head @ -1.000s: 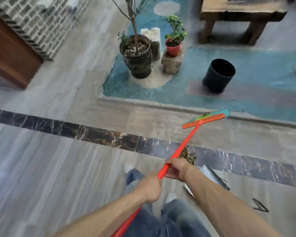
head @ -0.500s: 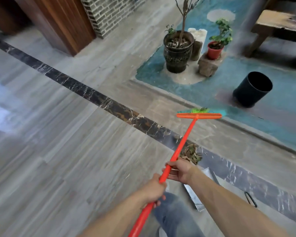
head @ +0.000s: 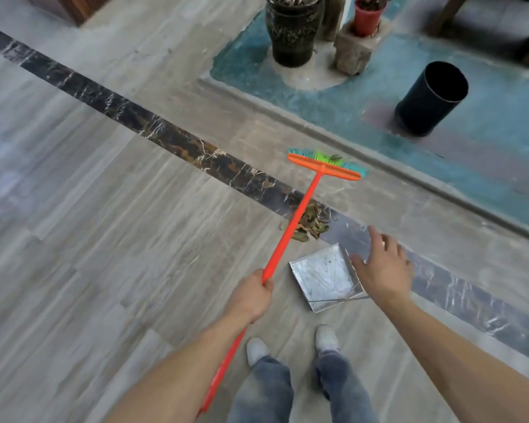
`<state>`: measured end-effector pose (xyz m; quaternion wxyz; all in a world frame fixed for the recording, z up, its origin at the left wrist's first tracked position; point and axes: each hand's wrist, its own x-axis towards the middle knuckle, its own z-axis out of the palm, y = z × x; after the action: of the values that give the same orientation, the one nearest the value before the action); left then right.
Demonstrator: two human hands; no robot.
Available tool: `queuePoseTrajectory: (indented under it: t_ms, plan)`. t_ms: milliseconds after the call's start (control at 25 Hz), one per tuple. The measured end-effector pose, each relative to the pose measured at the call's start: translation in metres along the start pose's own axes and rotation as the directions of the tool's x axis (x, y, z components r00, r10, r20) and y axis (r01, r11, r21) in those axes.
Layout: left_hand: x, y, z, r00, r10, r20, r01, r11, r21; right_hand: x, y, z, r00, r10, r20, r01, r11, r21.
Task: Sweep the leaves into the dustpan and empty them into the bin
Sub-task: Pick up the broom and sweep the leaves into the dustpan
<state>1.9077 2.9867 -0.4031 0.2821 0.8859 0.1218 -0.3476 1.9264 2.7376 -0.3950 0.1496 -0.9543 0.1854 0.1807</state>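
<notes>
My left hand (head: 254,293) grips the red handle of the broom (head: 293,222). Its orange head with green and teal bristles (head: 326,164) rests on the floor beyond a small pile of dry brown leaves (head: 310,222). The handle crosses over the left side of that pile. A flat metal dustpan (head: 324,277) lies on the floor just in front of the leaves. My right hand (head: 380,265) hovers open above the dustpan's right edge, holding nothing. A black cylindrical bin (head: 431,97) stands on the teal floor area at the upper right.
A dark planter (head: 292,32) and a red pot (head: 367,15) on a stone block (head: 353,53) stand at the top. A raised kerb (head: 364,148) borders the teal area. Wooden bench legs (head: 446,13) show top right. My shoes (head: 326,338) are behind the dustpan.
My right hand let go of the broom handle and moved right, over the dustpan. The view tilted down, so the dustpan and my feet came into sight. The left hand still holds the broom.
</notes>
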Motion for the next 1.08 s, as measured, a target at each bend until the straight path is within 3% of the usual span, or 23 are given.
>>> queuePoseTrajectory:
  t_ms: [80, 160, 200, 360, 520, 800, 1080]
  plan:
    - [0.041, 0.014, 0.021, 1.0, -0.022, -0.012, 0.023, 0.997, 0.075, 0.029, 0.049, 0.012, 0.96, 0.206, 0.192, -0.214, 0.976, 0.025]
    - [0.074, 0.028, 0.043, 0.998, -0.061, -0.03, 0.064, 0.989, 0.13, 0.042, 0.072, 0.029, 0.893, 0.199, 0.404, -0.291, 0.94, 0.178]
    - [0.086, 0.036, 0.055, 0.996, -0.08, -0.031, 0.083, 0.986, 0.144, 0.043, 0.077, 0.038, 0.892, 0.149, 0.426, -0.284, 0.92, 0.271]
    - [0.13, 0.054, 0.104, 0.992, -0.128, 0.015, 0.126, 0.988, 0.092, 0.051, 0.073, 0.063, 0.962, 0.051, 0.267, -0.164, 0.891, 0.423]
    - [0.134, 0.036, 0.114, 0.986, -0.143, 0.084, 0.129, 0.98, 0.15, 0.077, 0.053, 0.073, 0.974, 0.026, 0.226, -0.122, 0.898, 0.424]
    - [0.046, -0.06, 0.087, 0.966, -0.221, 0.134, 0.202, 0.969, 0.139, 0.095, 0.028, 0.079, 0.974, 0.005, 0.225, -0.089, 0.928, 0.362]
    - [-0.02, -0.075, 0.075, 0.974, -0.205, 0.098, 0.209, 0.977, -0.035, 0.107, 0.001, 0.071, 0.983, 0.036, 0.183, -0.099, 0.932, 0.348]
